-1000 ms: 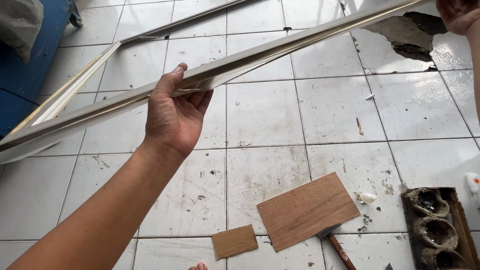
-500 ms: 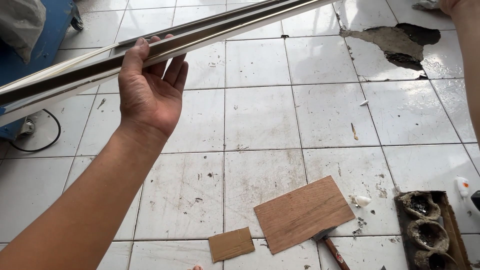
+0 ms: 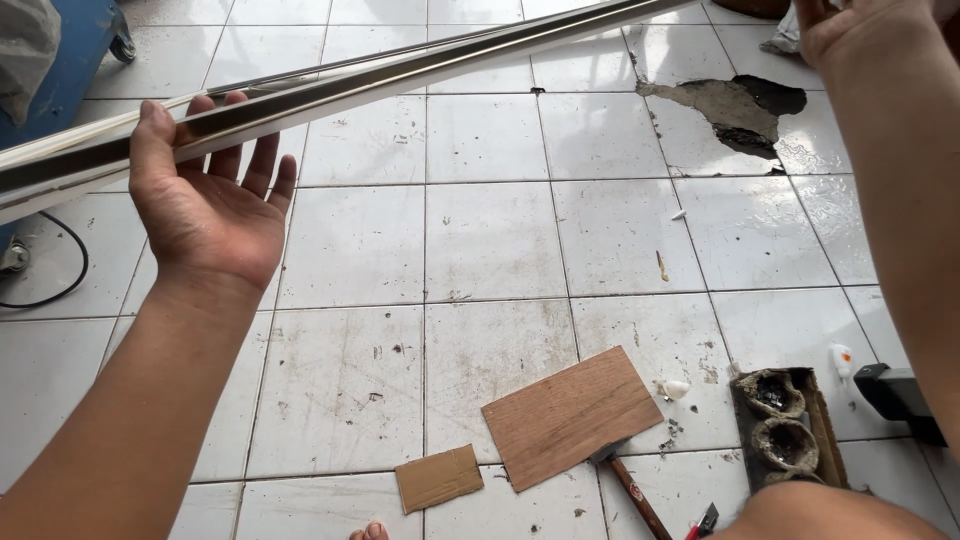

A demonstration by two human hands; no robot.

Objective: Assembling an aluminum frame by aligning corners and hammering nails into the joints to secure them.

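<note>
Metal channel strip [image 3: 400, 80], long and silvery with a dark inner face, now slants lower from 2 to 9 o'clock than before. Left hand [image 3: 205, 205], fingers loosened, cradles it; right hand [image 3: 850, 30] is cropped, grip unclear. At 5 o'clock, a cardboard tray [image 3: 785, 430] holds two grimy cups.
</note>
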